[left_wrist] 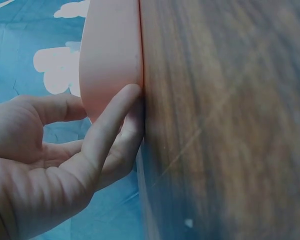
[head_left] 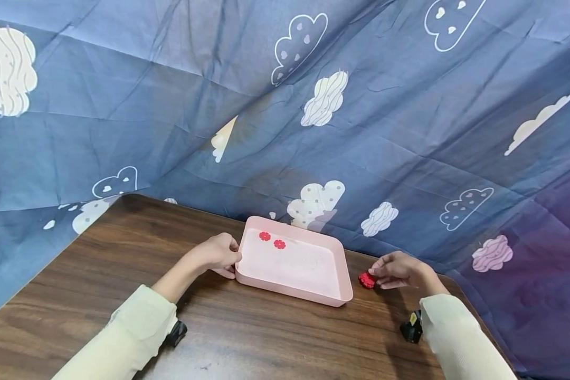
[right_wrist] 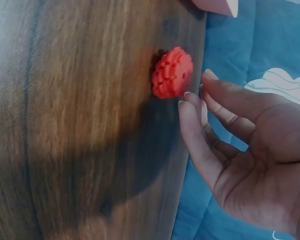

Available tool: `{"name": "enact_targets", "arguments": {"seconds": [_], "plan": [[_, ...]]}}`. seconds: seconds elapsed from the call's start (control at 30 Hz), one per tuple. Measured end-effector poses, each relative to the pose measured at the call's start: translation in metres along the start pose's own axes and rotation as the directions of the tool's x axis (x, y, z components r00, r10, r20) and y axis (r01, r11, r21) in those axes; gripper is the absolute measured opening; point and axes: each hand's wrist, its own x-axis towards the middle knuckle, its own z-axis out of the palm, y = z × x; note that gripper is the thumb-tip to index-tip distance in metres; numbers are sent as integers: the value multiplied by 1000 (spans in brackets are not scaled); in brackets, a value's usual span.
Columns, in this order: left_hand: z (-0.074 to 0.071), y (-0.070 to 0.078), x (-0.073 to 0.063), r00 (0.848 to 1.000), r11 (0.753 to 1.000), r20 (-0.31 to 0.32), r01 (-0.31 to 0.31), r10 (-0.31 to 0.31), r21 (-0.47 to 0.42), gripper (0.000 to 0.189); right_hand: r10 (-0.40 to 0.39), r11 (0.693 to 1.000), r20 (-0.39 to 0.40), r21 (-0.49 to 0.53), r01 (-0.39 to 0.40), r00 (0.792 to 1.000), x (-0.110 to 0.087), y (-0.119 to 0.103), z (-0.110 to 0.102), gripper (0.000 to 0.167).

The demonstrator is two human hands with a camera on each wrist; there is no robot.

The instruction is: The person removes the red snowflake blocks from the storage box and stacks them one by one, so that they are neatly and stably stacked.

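Observation:
My left hand (head_left: 220,255) holds the left end of a shallow pink tray (head_left: 290,288), its thumb at the rim and other fingers against the outer wall, as the left wrist view (left_wrist: 110,55) also shows. Two flat red flower-shaped pieces (head_left: 279,244) lie apart inside the tray, towards its back left. Right of the tray, a short stack of red flower-shaped pieces (right_wrist: 172,73) stands on the table. Close beside this stack is my right hand (head_left: 396,270), thumb and fingertips drawn together. A thin red edge shows between them, seemingly one flower piece pinched there.
The brown wood-grain table (head_left: 285,338) carries the tray and the stack. A blue cloth (head_left: 171,132) with cloud prints hangs behind the table's back edge. Black wrist-worn devices (head_left: 411,327) sit under both pale sleeves.

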Motion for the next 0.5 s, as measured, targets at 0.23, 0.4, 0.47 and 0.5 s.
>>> {"name": "enact_targets", "arguments": {"seconds": [0.23,0.4,0.47,0.5], "plan": [[-1,0,0,1000,1000,0,-6,6,23,28,-52,995,94,88,44,994,2,-14,-1,16],[-1,0,-2,1000,1000,17,-15,15,22,21,-66,991,132,124,49,989,6,-30,1,10],[-1,1,-2,1000,999,17,-18,18,26,21,-73,991,138,121,56,988,7,-39,3,9],[-1,2,-3,1000,999,17,-21,20,28,21,-74,992,135,116,58,988,7,-44,4,9]]}}
